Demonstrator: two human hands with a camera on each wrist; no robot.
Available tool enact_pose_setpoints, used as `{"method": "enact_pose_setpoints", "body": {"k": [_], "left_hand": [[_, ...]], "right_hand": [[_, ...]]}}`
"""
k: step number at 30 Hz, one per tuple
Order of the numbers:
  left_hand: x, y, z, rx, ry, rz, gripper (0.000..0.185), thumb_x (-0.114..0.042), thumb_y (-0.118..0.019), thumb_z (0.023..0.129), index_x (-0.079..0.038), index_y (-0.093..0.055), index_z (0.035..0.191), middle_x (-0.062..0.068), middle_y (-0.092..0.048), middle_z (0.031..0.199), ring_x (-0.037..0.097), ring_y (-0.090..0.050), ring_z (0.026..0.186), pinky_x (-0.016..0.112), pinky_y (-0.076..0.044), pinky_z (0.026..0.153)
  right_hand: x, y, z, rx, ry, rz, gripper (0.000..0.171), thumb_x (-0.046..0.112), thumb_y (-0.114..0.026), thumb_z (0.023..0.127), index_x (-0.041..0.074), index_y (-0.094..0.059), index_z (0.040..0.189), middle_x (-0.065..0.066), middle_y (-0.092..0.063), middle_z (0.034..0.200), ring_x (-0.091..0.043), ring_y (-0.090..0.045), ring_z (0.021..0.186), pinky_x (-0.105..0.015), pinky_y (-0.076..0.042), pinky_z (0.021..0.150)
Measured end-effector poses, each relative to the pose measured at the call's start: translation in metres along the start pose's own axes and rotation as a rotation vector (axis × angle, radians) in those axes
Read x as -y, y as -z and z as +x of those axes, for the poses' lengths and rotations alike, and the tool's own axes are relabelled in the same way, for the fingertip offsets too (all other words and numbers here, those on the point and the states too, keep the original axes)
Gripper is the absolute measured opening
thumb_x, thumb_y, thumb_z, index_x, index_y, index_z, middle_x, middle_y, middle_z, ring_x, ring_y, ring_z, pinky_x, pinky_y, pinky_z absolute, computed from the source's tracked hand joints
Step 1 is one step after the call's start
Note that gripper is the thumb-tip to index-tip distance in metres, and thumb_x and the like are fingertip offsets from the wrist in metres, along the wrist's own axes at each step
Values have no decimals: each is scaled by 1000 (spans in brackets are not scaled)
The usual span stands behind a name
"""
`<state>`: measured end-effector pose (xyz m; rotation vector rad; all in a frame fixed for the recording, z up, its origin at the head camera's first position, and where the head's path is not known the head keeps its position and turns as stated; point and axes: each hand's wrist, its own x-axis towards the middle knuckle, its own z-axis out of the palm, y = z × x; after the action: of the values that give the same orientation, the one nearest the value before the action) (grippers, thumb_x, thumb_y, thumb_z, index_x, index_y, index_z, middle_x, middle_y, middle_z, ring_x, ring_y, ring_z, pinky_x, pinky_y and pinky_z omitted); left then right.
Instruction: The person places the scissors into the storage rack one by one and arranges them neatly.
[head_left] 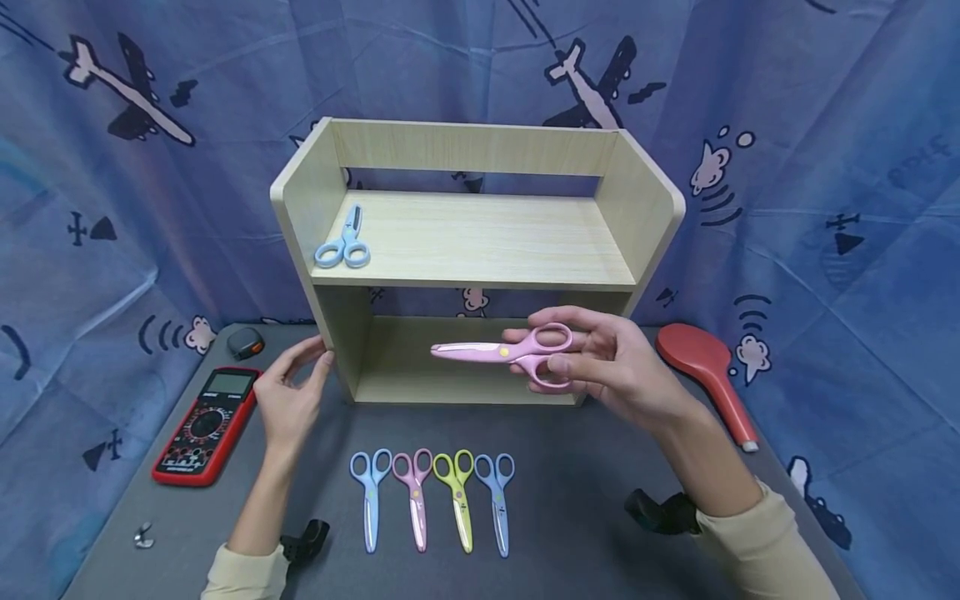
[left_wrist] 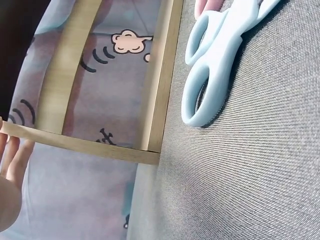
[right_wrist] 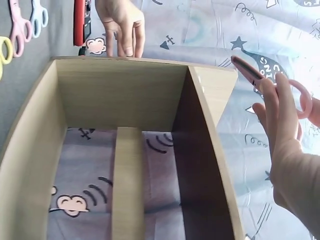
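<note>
My right hand pinches a pair of pink scissors by the handles, blades shut and pointing left, in front of the lower opening of a wooden two-tier shelf. In the right wrist view the pink scissors stick up beside the shelf. My left hand rests straight fingers against the shelf's lower left side wall; the left hand shows at that edge. Light blue scissors lie on the upper board's left end.
Several scissors lie in a row on the grey table: blue, pink, green, blue. A red multimeter and a tape measure sit left, a red paddle right. Blue cloth hangs behind.
</note>
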<state>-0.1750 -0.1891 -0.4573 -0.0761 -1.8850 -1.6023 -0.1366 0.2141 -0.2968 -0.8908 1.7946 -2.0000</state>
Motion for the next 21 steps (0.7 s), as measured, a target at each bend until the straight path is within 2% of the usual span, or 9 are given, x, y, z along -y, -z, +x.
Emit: {"method": "enact_pose_setpoints", "body": {"k": [5, 11, 21], "left_hand": [[0, 0, 0, -5, -2, -2, 30, 2, -79, 96, 0, -78, 126, 24, -78, 118, -4, -75, 102, 13, -63, 89], [0, 0, 0, -6, -6, -1, 30, 3, -79, 96, 1, -78, 125, 26, -78, 118, -6, -74, 102, 12, -62, 88], [1, 0, 0, -6, -10, -6, 30, 2, -80, 96, 1, -78, 125, 27, -78, 118, -5, -75, 102, 13, -63, 87]], "right_hand": [[12, -2, 17, -42, 22, 1, 45, -11, -58, 104, 2, -57, 146, -7, -74, 144, -25, -81, 115, -41, -67, 96], [25, -6, 42, -176, -39, 107, 57, -13, -59, 102, -7, -42, 156, -9, -74, 141, -23, -81, 113, -39, -67, 95], [34, -7, 83, -333, -94, 172, 62, -5, -70, 100, 3, -50, 157, -21, -61, 151, -21, -80, 108, -32, -68, 92]]}}
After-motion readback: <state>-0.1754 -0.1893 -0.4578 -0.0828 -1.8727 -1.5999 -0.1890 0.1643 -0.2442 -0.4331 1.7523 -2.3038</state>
